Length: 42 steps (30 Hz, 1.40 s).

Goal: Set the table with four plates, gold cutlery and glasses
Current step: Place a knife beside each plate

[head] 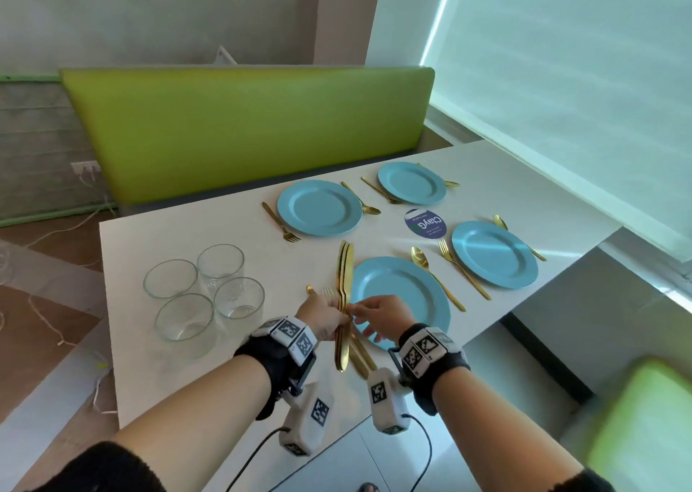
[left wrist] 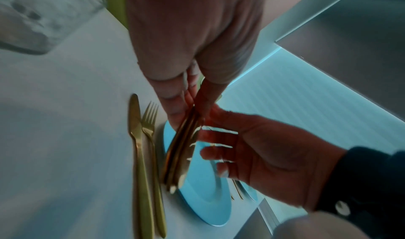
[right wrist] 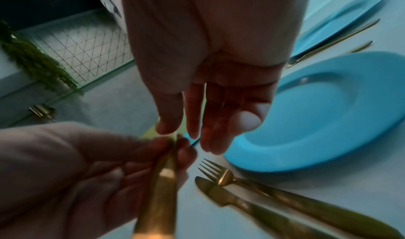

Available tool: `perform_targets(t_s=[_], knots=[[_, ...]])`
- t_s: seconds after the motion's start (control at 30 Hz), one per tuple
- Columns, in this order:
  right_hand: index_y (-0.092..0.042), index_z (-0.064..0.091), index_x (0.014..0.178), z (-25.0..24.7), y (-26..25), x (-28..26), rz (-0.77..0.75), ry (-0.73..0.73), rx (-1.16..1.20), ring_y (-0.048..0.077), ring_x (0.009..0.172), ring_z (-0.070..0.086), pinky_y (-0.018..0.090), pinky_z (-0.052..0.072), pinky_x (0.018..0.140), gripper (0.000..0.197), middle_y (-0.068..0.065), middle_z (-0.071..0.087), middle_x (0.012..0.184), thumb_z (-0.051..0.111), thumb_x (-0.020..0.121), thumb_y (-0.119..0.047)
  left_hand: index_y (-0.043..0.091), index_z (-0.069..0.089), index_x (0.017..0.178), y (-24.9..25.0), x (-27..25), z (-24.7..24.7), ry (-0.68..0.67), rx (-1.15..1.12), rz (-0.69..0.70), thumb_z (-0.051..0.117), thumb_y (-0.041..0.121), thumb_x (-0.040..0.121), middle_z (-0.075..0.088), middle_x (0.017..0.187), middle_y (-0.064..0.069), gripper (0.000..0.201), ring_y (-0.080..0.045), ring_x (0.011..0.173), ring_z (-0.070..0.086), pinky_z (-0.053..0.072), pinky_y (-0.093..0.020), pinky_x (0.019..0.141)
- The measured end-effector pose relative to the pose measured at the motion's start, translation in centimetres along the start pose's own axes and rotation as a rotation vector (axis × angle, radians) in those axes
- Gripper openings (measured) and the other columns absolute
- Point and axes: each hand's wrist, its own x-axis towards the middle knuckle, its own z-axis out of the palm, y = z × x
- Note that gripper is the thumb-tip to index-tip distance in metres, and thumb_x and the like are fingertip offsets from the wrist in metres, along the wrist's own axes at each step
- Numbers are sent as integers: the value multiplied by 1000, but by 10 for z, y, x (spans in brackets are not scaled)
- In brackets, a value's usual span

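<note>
While the left hand [head: 325, 319] pinches a bundle of gold knives [head: 344, 285] at mid-length, the right hand [head: 378, 317] reaches in with fingers spread and relaxed, its fingertips [left wrist: 210, 119] just at the bundle. These knives are slim, shiny, matte-gold, stacked flat against each other with rounded blades pointing away, held above the white table [head: 224, 229] at the left rim of the nearest blue plate [head: 408, 297]. One gold knife [right wrist: 252, 208] and fork [right wrist: 274, 189] already lie beside that plate.
</note>
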Motion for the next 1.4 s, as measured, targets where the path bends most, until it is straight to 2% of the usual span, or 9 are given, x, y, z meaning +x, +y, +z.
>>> perform_targets(t_s=[0.1,0.3,0.43,0.6,0.8,0.97,1.13,1.27,1.4], knots=[[-14,72,91,-6,1,6,20,27,54,9,57,59,17,47,48,17,-6,65,70,63,88,-29,2,67,86,3,16,13,-30,12,13,69,8,71,71,89,-22,16,-32,80,71,57,-45,85],[-21,63,65,-41,11,35,93,159,184,18,65,63,25,53,57,23,4,66,75,64,88,-21,5,60,87,30,41,40,-10,-28,15,60,-1,87,64,73,-9,6,-13,58,65,58,-24,59],[-20,63,67,-82,25,65,120,230,143,21,72,64,28,54,60,20,5,67,79,64,87,-23,11,57,73,51,73,56,126,-101,-23,61,-3,86,62,68,-6,20,-5,44,62,56,-33,74],[-14,73,84,-145,47,101,174,229,-61,21,69,58,32,54,71,13,2,64,71,62,84,-20,7,56,80,84,117,65,203,-150,-2,56,-3,89,60,73,-6,13,-15,61,61,54,-27,66],[-16,63,62,-180,83,137,250,211,-240,26,81,60,29,51,78,21,8,62,80,58,82,-9,9,55,73,107,158,86,256,-184,-31,51,-4,90,61,71,-7,21,-22,69,61,54,-40,84],[-5,73,96,-191,108,153,250,195,-299,27,102,63,32,52,91,19,12,71,105,58,86,-9,8,55,74,116,177,107,276,-191,-68,51,-5,89,60,71,-8,20,-24,70,61,52,-45,94],[-11,74,98,-193,119,163,243,173,-305,26,102,65,32,53,91,18,10,71,106,60,86,-9,9,56,73,124,187,122,270,-177,-77,54,-5,85,62,69,-8,19,-28,80,64,53,-47,94],[-15,74,98,-192,122,166,259,198,-312,26,99,65,31,54,87,20,9,70,105,58,87,-12,9,55,74,127,189,128,268,-177,-95,55,-4,85,65,46,-1,17,-28,82,64,53,-46,93],[-18,74,98,-192,122,167,268,246,-365,25,87,64,32,55,82,24,6,69,97,53,87,-14,9,54,75,130,192,129,276,-199,-97,55,-5,86,66,57,-6,17,-26,74,64,53,-46,94]])
